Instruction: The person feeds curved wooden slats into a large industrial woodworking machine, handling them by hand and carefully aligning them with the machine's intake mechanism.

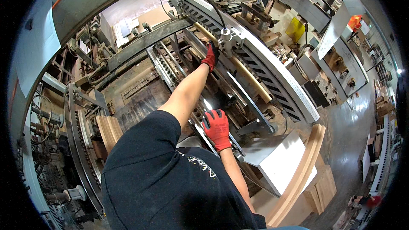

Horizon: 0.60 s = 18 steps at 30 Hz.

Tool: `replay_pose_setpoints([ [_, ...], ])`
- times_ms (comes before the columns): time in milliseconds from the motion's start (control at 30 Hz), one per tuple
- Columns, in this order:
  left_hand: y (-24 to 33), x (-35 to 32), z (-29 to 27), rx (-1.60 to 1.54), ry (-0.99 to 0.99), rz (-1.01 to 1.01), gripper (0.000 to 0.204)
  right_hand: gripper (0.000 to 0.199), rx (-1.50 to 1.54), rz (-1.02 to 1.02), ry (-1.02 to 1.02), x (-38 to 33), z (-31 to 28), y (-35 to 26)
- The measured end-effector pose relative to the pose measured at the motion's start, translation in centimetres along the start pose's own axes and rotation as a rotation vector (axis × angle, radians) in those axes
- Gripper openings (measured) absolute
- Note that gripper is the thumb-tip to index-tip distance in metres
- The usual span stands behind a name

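Reaching far into the machine frame, my left hand (209, 57) wears a red and black glove. Its fingers stretch out beside a long light wooden strip (251, 81), which lies along the slotted metal fence (292, 115). Whether the fingertips touch the strip is hard to make out. Closer to my body, my right hand (217, 131) in a matching glove lies over a metal rail (197, 123), fingers bent over it. Between the two hands run parallel metal bars (243, 98). A white fitting with a cable (227, 35) stands above the strip, just right of my left hand.
At the right stand a white metal box (279, 162) and long wooden boards (300, 174). More wooden strips (109, 130) are stacked left of my body. Cables (213, 0) hang over the far machinery. A curved machine cover (38, 55) borders the left.
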<state>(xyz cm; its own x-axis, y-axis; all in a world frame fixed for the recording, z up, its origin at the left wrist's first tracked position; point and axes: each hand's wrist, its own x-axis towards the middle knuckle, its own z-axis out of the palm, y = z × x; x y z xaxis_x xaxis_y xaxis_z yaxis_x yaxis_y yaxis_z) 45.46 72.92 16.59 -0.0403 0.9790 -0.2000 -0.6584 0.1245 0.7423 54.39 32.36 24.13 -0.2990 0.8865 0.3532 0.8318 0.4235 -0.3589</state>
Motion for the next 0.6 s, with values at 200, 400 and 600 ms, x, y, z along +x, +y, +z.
replay_pose_setpoints([
  [200, 4.1, 3.6, -7.2, -0.942, -0.246, -0.249, 0.077, 0.042, 0.067, -0.116, 0.050, 0.5, -1.1, -2.4],
  [400, 0.2, -1.3, 0.6, -0.003, -0.061, 0.034, 0.080, 0.043, 0.012, 0.003, 0.007, -0.2, -0.4, 0.4],
  [600, 3.5, -2.8, 0.9, 0.042, -0.050, -0.040, 0.075, 0.040, 0.036, 0.000, 0.002, 0.0, -0.5, -0.3],
])
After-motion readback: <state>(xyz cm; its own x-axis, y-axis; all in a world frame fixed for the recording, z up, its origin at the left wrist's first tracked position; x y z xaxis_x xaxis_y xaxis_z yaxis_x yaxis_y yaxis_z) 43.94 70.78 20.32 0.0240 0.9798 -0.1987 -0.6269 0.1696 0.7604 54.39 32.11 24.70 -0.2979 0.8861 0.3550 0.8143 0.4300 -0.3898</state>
